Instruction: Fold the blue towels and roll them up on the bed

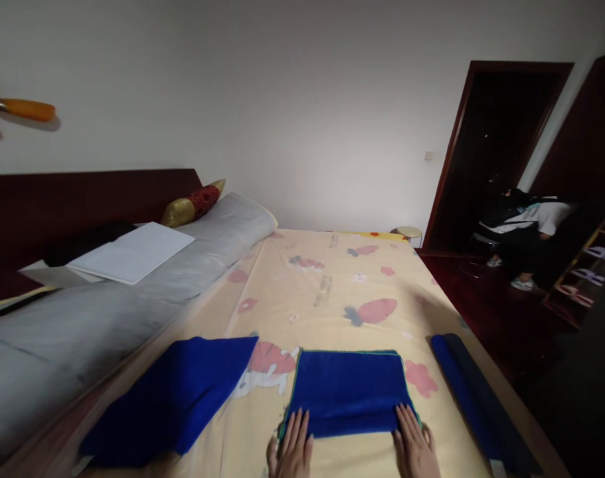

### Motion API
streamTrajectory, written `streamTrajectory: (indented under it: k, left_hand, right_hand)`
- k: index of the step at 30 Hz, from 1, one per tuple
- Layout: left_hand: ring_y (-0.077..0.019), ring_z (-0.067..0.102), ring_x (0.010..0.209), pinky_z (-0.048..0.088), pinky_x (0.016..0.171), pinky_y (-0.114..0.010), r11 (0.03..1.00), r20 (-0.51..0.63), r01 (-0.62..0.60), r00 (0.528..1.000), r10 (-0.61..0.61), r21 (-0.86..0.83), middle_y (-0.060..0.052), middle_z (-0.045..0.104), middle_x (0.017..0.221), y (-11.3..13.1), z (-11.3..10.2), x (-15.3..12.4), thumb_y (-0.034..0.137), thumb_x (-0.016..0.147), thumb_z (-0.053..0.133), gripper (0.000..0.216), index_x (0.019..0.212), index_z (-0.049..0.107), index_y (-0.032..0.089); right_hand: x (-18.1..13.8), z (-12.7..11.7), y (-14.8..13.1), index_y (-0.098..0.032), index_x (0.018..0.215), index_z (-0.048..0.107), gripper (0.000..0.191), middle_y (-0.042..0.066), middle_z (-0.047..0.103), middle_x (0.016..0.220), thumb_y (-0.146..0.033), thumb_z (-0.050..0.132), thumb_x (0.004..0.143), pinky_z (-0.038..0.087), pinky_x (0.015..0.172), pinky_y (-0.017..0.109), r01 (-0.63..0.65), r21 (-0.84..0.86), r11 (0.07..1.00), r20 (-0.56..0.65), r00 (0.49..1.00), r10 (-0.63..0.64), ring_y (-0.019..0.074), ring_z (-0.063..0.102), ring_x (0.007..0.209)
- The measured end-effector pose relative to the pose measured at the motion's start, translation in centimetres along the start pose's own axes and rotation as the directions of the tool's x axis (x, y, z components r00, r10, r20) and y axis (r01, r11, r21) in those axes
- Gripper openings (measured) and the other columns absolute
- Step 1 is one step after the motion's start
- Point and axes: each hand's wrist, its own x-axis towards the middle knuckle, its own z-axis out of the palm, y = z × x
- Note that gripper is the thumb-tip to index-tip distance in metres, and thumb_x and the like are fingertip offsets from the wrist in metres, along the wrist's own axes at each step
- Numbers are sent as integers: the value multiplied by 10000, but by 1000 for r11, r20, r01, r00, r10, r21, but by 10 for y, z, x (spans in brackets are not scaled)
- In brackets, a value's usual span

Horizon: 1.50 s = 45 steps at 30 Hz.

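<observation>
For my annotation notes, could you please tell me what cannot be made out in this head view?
All in the head view:
Left hand and right hand on the folded blue towel: wrists cut off by the bottom edge.
Rolled blue cloth: near end runs off the bottom edge.
Person in the doorway: too dark to tell their action.
Orange object: cut by the left edge.
Grey print on the sheet: too small to read.

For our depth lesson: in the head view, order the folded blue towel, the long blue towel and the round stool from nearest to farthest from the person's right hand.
1. The folded blue towel: centre front, touched by the right hand.
2. The long blue towel: to the right, along the edge of the bed.
3. The round stool: past the bed's far end.
</observation>
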Motion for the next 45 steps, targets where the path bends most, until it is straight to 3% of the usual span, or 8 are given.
streamTrajectory:
  k: [5,10,13,21,29,34,39,45]
  left_hand:
    - [-257,443,1329,179,1134,-611,1000,-55,4,998,-4,13,-25,438,1460,17,-1,5,287,901,332,487,1380,418,316]
    - [-159,538,1243,444,1045,-339,925,65,-343,932,357,-165,30,550,1374,78,9,13,117,837,335,582,1371,436,324]
    - [-165,469,1311,411,1083,-375,887,64,-419,897,438,-193,32,436,1464,78,6,15,208,895,339,561,1437,282,341]
    - [-227,353,1391,224,1129,-531,999,91,26,995,-29,31,2,368,1515,-1,-17,12,428,916,313,510,1419,312,350]
    - [-250,431,1335,153,1127,-555,999,-129,-15,992,19,29,-9,505,1431,-4,-9,16,311,900,361,452,1328,498,357]
    - [-218,552,1212,326,1016,-417,999,-233,-44,971,47,17,-26,616,1317,-20,-16,-4,282,870,423,420,1253,593,299]
    - [-193,585,1160,371,930,-367,1000,-153,8,988,-6,17,-30,664,1256,-21,-21,-12,153,809,414,464,1209,628,255]
    - [-198,531,1193,308,1007,-404,998,-29,34,999,-32,44,-25,672,1227,-4,-41,18,39,775,378,520,1171,636,258]
  right_hand:
    - [3,-3,-16,-237,1391,449,514,91,476,1423,-464,362,938,379,1031,527,-56,-31,998,-6,998,55,299,466,1297]
    - [22,3,-85,-286,1374,465,433,33,510,1399,-338,350,959,431,1012,384,232,173,957,130,958,-256,224,479,1289]
    - [26,3,-90,-286,1384,447,442,26,504,1402,-387,351,965,412,1043,421,191,176,966,161,962,-220,228,479,1290]
    - [10,-16,0,-235,1427,383,570,71,414,1472,-532,308,947,328,1080,516,-98,-24,995,142,985,100,262,396,1353]
    - [10,-15,-10,-225,1419,404,539,63,394,1490,-382,330,909,289,1082,509,-88,-88,992,66,993,94,264,360,1374]
    - [-12,-12,10,-231,1387,450,576,67,469,1443,-218,366,817,368,994,417,-13,-62,998,107,994,19,243,431,1328]
    - [-24,-7,15,-210,1361,456,524,85,509,1412,-216,390,841,361,969,370,-13,-43,999,41,999,14,241,452,1305]
    - [16,-27,-6,-211,1156,597,378,100,660,1165,-198,388,841,323,966,407,-104,-87,991,132,984,115,261,560,1116]
